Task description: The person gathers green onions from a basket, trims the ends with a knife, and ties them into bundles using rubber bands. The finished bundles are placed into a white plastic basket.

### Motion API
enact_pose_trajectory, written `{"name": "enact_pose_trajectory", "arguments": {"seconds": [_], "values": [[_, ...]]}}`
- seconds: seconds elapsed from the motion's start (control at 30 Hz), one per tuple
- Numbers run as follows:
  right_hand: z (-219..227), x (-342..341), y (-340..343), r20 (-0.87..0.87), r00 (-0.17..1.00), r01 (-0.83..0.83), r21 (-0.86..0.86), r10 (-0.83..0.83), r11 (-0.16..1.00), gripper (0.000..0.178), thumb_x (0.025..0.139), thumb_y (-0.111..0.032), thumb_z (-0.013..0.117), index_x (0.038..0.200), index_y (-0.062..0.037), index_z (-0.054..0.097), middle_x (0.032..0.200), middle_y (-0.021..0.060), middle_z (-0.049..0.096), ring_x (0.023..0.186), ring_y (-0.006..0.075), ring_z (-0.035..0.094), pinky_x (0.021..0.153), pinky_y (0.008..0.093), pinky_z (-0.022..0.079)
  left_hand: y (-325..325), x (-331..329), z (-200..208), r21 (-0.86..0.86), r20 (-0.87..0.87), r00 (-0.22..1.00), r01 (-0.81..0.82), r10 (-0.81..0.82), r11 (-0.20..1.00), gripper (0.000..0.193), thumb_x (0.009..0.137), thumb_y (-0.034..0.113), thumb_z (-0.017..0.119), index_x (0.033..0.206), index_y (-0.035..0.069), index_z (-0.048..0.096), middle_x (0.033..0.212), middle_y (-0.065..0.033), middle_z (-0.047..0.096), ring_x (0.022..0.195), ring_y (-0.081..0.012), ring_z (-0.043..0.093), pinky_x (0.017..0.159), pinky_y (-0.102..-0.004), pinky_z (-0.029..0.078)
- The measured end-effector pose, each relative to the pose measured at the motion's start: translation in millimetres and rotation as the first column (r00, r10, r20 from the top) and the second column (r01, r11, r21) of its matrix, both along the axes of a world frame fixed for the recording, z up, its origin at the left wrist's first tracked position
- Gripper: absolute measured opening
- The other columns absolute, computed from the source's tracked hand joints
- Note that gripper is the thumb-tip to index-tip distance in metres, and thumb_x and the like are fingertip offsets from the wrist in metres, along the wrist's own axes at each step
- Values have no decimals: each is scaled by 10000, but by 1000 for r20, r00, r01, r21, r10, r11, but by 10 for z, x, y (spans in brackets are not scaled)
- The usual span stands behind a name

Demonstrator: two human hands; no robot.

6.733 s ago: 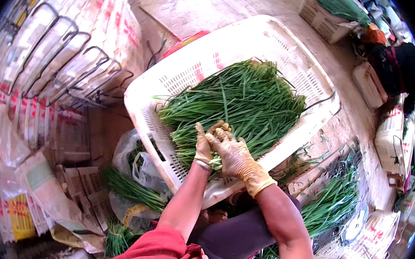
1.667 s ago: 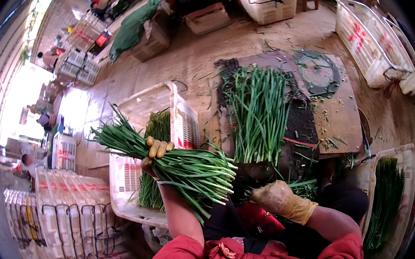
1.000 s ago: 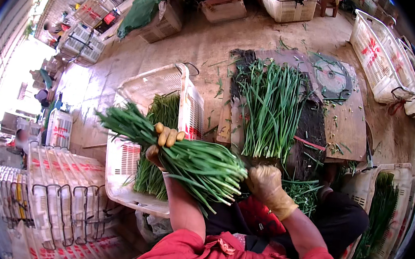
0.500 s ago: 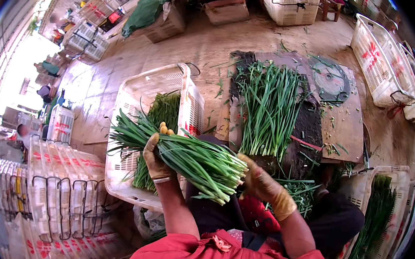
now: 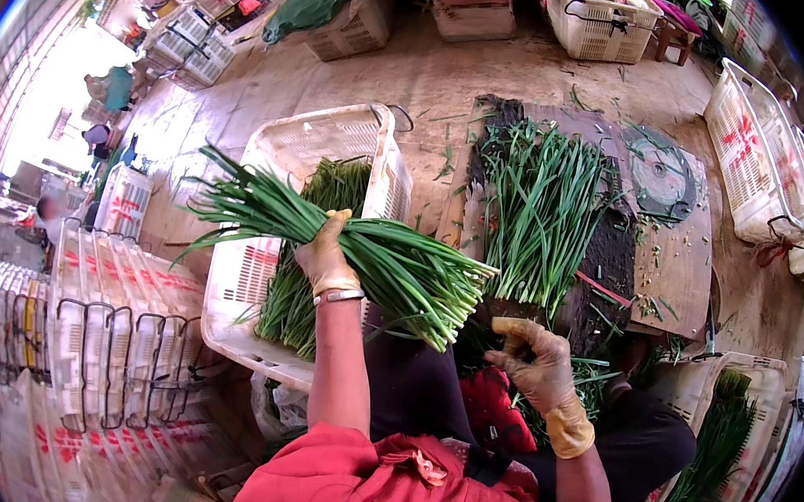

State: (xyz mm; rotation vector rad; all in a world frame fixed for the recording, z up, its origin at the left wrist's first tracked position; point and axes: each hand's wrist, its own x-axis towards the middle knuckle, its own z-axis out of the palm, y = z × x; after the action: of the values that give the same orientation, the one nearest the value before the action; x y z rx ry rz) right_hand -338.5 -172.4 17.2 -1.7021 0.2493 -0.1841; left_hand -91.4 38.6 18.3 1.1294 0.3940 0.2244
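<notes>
My left hand (image 5: 325, 261), in a stained yellowish glove, is closed around the middle of a thick bunch of green chives (image 5: 410, 269). The bunch is held up over my lap and the near side of a white plastic basket (image 5: 218, 316), leaves pointing left and pale cut ends right. More chives (image 5: 300, 285) lie inside that basket. My right hand (image 5: 538, 363), also gloved, is apart from the bunch, its fingers bent with a gap between thumb and forefinger and nothing in them. Beyond it, a loose pile of chives (image 5: 543, 211) lies on a dark mat.
Bits of leaf lie on a wooden board (image 5: 675, 277) right of the pile, near a red strip (image 5: 603, 290). Stacked white crates (image 5: 110, 320) stand at my left. Another crate of chives (image 5: 717, 446) is at my right, and a long white basket (image 5: 755, 150) stands farther off.
My left hand has turned and lifted the chives, and now its back shows over them. My right hand has come away from the cut ends, toward me and to the right.
</notes>
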Motion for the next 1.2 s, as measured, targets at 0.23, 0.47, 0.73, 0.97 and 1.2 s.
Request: {"name": "enact_pose_trajectory", "arguments": {"seconds": [0.23, 0.47, 0.73, 0.97, 1.2], "values": [[-69, 524, 419, 55, 998, -3, -127, 10, 992, 280, 781, -222, 786, 987, -61, 685, 626, 94, 627, 540, 224, 624, 528, 325, 482, -381, -19, 152, 77, 160, 983, 77, -89, 994, 341, 628, -74, 782, 924, 17, 642, 870, -34, 633, 731, -165, 601, 708, -312, 514], [-184, 311, 329, 105, 993, 83, -212, -62, 974, 127, 805, -106, 748, 858, -33, 659, 688, 139, 646, 590, 227, 654, 556, 330, 504, -261, 207, 121, 66, -120, 961, 260, -251, 963, 260, 614, -41, 784, 851, -37, 677, 830, -82, 664, 668, -191, 626, 628, -333, 527], [-782, -487, -484, -261, 965, -154, -459, 33, 875, 192, 780, -199, 745, 812, -26, 667, 693, 146, 659, 624, 281, 665, 576, 381, 507, -451, 424, -168, 355, -112, 990, 119, -84, 927, 291, 591, 34, 798, 813, -85, 653, 820, -104, 659, 633, -219, 571, 627, -375, 474], [-2, -362, -375, -110, 976, 140, -359, -190, 923, 227, 742, -251, 789, 829, -60, 703, 723, 115, 683, 582, 280, 641, 563, 346, 500, -669, 279, -73, 387, -132, 987, 139, -95, 912, 337, 610, 81, 784, 847, -109, 636, 811, -149, 662, 615, -225, 576, 610, -397, 475], [-285, 616, 348, 61, 990, 137, -116, -131, 984, 174, 824, -184, 735, 872, -34, 660, 654, 135, 645, 562, 219, 637, 566, 324, 495, -862, 374, -156, 505, -81, 995, 92, -59, 858, 367, 593, 43, 805, 878, -117, 641, 875, -141, 671, 712, -233, 599, 697, -364, 487]]}}
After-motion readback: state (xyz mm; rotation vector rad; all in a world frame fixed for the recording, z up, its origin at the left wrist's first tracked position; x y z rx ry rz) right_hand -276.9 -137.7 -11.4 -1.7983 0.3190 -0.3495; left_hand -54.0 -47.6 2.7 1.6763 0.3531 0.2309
